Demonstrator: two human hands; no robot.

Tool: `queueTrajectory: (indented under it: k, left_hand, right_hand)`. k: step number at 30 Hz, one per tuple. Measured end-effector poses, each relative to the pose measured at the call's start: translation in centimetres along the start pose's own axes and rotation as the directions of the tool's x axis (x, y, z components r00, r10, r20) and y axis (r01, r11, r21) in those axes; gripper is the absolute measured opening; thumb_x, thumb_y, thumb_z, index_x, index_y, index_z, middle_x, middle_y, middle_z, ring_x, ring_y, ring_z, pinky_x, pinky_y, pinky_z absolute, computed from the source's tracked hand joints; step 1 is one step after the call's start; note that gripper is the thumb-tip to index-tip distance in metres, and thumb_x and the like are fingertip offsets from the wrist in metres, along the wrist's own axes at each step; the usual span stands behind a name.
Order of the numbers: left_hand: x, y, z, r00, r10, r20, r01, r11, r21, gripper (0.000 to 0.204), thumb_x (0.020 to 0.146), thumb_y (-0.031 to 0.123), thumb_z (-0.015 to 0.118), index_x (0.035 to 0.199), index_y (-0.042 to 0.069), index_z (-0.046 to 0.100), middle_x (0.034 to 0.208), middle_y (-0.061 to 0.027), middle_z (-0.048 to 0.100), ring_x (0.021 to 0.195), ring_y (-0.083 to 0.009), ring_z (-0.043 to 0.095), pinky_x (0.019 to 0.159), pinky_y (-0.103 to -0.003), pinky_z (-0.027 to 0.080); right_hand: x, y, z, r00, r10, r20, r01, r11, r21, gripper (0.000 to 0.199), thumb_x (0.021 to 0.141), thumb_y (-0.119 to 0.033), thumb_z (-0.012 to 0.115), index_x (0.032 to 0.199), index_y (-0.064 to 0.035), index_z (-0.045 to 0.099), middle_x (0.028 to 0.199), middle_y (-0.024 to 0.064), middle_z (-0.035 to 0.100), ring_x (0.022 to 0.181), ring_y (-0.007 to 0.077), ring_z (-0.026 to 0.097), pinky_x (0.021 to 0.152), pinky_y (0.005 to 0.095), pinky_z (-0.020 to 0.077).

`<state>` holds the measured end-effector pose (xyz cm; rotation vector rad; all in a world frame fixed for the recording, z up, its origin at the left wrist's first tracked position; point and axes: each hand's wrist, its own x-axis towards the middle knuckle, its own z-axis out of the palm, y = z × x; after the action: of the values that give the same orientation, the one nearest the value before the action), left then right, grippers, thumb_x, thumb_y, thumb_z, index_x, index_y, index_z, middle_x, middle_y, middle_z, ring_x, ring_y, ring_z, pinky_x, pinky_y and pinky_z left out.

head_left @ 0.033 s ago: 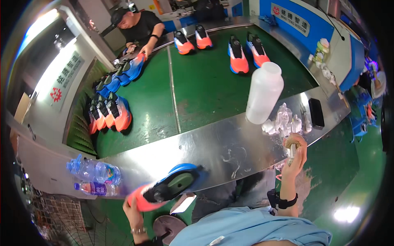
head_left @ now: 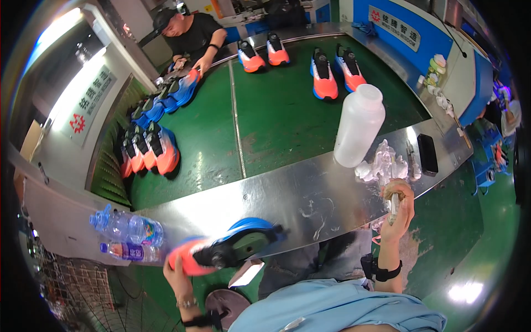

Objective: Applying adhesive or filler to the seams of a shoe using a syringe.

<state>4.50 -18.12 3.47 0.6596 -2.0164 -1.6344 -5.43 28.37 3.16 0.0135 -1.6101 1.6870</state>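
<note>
My left hand [head_left: 178, 276] grips the coral toe of a running shoe [head_left: 224, 248]. The shoe has a blue sole and a black upper, its opening faces me, and it is tilted over the near edge of the metal ledge; motion blurs it somewhat. On the right, my right hand [head_left: 400, 205] is closed around a slim, pale, crusted stick-like tool [head_left: 394, 206]. The tool's far end is lost against a whitish, glossy, crusted lump [head_left: 383, 165] on the ledge. Behind the lump stands a tall white plastic bottle [head_left: 359, 126].
The metal ledge [head_left: 282, 205] borders a green conveyor [head_left: 287, 116] with several shoes [head_left: 160, 149] on it. A black phone [head_left: 427, 154] lies at the ledge's right. Two plastic bottles [head_left: 128, 228] lie at the left. A co-worker [head_left: 193, 39] touches a shoe at the far left.
My left hand and the shoe have shifted slightly upward in the picture, the toe rising and the heel dipping a little. My right hand has stayed about where it was.
</note>
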Motion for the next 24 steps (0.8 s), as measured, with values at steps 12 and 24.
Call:
queueTrajectory:
  k: [12, 24]
  left_hand:
    - [5.6, 12.4, 19.1, 0.362, 0.81, 0.462, -0.616, 0.579, -0.533, 0.058, 0.066, 0.027, 0.077, 0.107, -0.005, 0.05, 0.097, -0.0164, 0.063, 0.088, -0.0218, 0.061, 0.08, -0.032, 0.048]
    - [5.2, 13.0, 20.4, 0.249, 0.828, 0.502, -0.661, 0.524, -0.537, 0.059, 0.063, 0.031, 0.078, 0.103, -0.006, 0.054, 0.093, -0.0154, 0.064, 0.082, -0.0214, 0.064, 0.074, -0.028, 0.05]
  right_hand:
    - [2.3, -7.4, 6.9, 0.666, -0.247, 0.704, -0.497, 0.556, 0.666, 0.061, 0.082, -0.064, 0.043, 0.074, -0.0079, 0.066, 0.094, 0.0173, 0.043, 0.079, 0.0276, 0.053, 0.072, 0.039, 0.0511]
    - [2.3, -7.4, 8.8, 0.571, -0.271, 0.775, -0.635, 0.452, 0.626, 0.044, 0.085, -0.049, 0.052, 0.061, -0.0135, 0.063, 0.091, 0.0106, 0.046, 0.072, 0.0297, 0.056, 0.062, 0.0331, 0.0504]
